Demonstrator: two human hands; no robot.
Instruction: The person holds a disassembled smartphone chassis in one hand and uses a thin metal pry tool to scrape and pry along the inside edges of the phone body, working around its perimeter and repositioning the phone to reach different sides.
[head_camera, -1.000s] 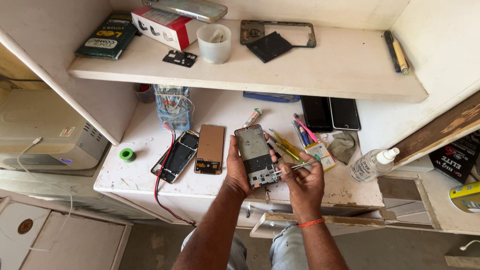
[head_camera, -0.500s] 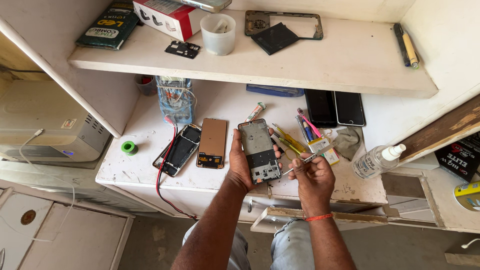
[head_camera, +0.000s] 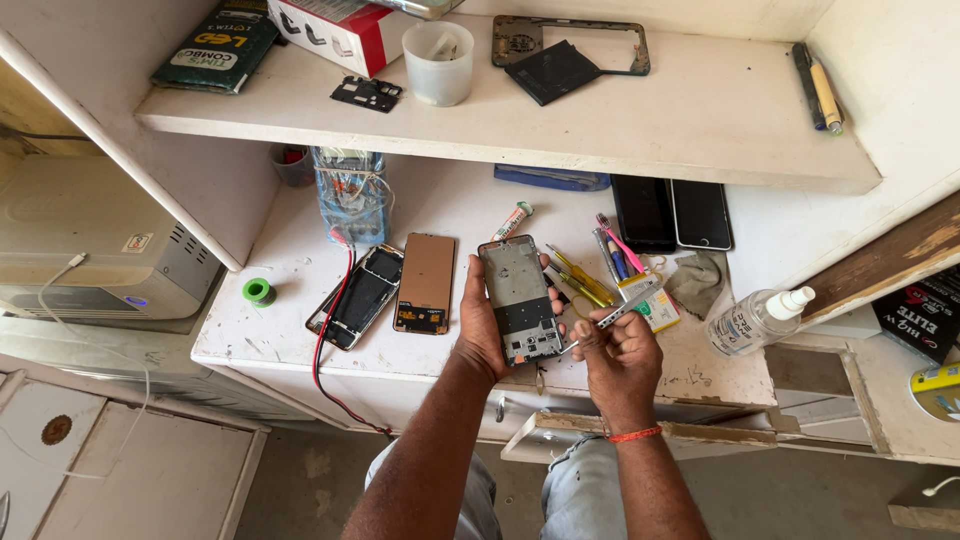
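Note:
My left hand (head_camera: 482, 330) grips an opened phone frame (head_camera: 520, 297) upright above the white work surface, its inner side facing me. My right hand (head_camera: 618, 352) pinches metal tweezers (head_camera: 612, 316), their tip close to the frame's lower right corner. On the surface to the left lie a brown phone panel (head_camera: 424, 283) and another opened phone (head_camera: 357, 295) with a red wire (head_camera: 322, 350) running off it over the edge.
The white worktop (head_camera: 280, 330) carries a green tape roll (head_camera: 258, 291), coloured tools (head_camera: 590, 272), a grey cloth (head_camera: 697, 281), a clear spray bottle (head_camera: 752, 319) and two dark phones (head_camera: 670, 212). The shelf (head_camera: 700, 120) above carries a cup (head_camera: 437, 62), boxes and phone parts. A half-open drawer (head_camera: 560, 430) is below.
The view has shifted slightly; the phone frame and both hands stay in about the same place, with the tweezers still at the frame's lower right.

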